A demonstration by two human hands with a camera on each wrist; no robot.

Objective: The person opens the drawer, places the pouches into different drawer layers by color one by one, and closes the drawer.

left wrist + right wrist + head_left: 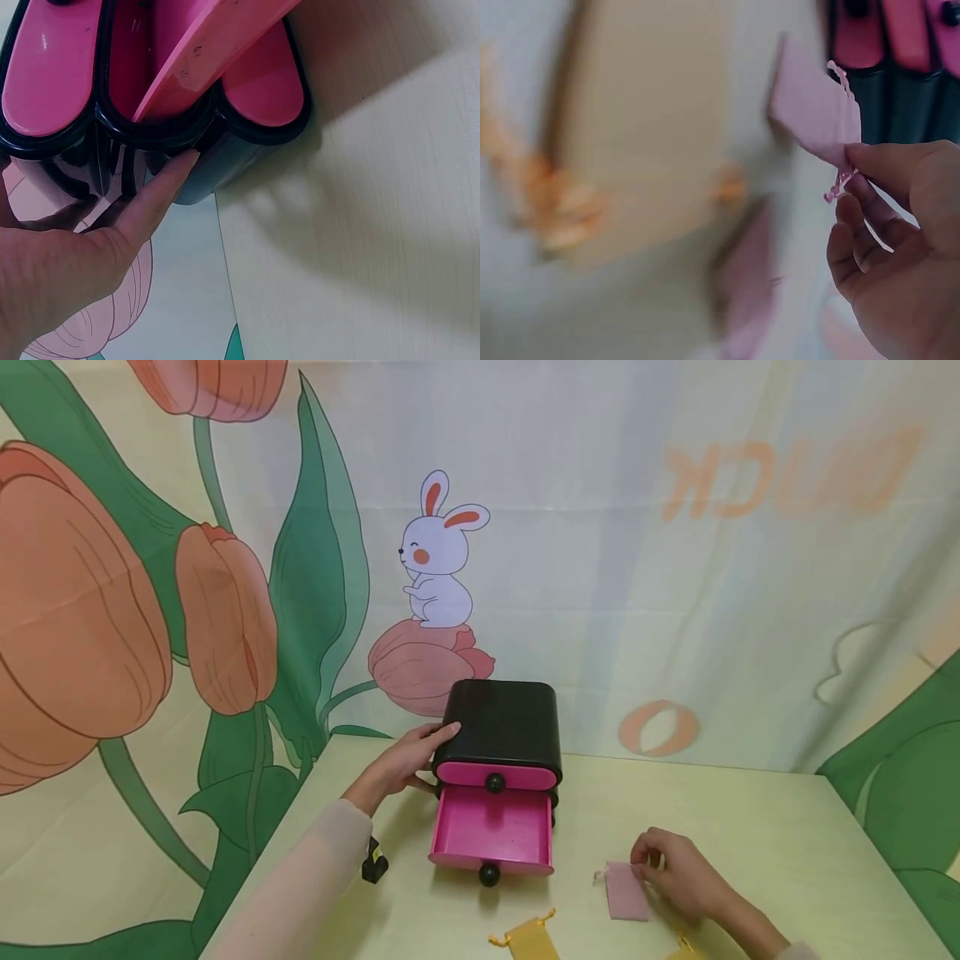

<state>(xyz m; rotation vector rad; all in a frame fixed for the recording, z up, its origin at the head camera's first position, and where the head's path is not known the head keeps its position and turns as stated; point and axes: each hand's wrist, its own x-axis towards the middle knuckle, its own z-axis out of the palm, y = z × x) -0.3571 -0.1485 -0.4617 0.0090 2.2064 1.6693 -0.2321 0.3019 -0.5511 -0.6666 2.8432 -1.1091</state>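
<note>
A small black chest (pixel 502 722) with pink drawers stands on the table. Its second drawer (pixel 491 831) is pulled out; no contents show in it. My left hand (pixel 408 756) grips the chest's left side, fingertips over the top edge; in the left wrist view the thumb (pixel 161 191) presses against the black side. To the right of the chest, my right hand (pixel 678 872) pinches a pink drawstring pouch (pixel 627 893) at its corded end. The right wrist view shows that pouch (pixel 810 105) between thumb and fingertips, its cord ends dangling.
Yellow drawstring pouches lie near the front, one at the middle (pixel 532 941) and one by the right forearm (pixel 684 950). A blurred pink item (pixel 750 289) shows in the right wrist view. Left of the chest sits a small black object (pixel 374 864). A printed cloth (pixel 585 568) hangs behind.
</note>
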